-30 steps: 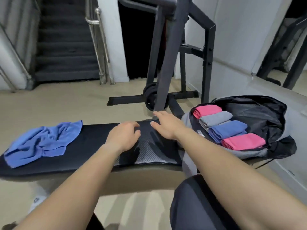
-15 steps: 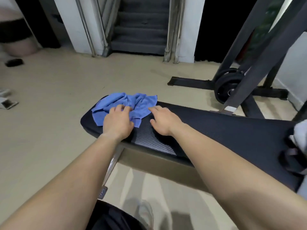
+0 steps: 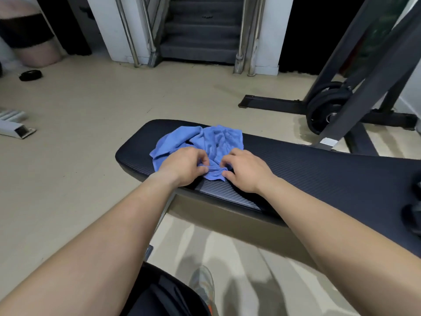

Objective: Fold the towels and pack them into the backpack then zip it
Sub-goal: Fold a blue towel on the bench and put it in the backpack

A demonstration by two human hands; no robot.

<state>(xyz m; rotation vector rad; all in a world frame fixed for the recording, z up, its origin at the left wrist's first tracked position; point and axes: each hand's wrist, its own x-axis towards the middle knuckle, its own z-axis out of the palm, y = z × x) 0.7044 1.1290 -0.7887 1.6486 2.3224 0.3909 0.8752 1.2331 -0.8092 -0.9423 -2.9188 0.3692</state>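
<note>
A crumpled blue towel [image 3: 211, 142] lies near the left end of the black padded bench [image 3: 319, 169]. My left hand [image 3: 182, 166] pinches the towel's near edge between thumb and fingers. My right hand [image 3: 246, 171] grips the same edge just to the right, a few centimetres from the left hand. Between the two hands the edge is bunched up. Only a dark sliver of the backpack [image 3: 413, 215] shows at the right border; its contents are out of view.
A dark weight rack [image 3: 364, 92] with weight plates [image 3: 325, 108] stands on the floor behind the bench at the right. Stairs with steel rails [image 3: 200, 35] rise at the back. A small black disc [image 3: 30, 75] and a white metal part [image 3: 13, 127] lie on the floor at the left.
The view swung left from the backpack to the bench's left end. Both hands moved from the bare bench onto the blue towel and closed on its near edge.
</note>
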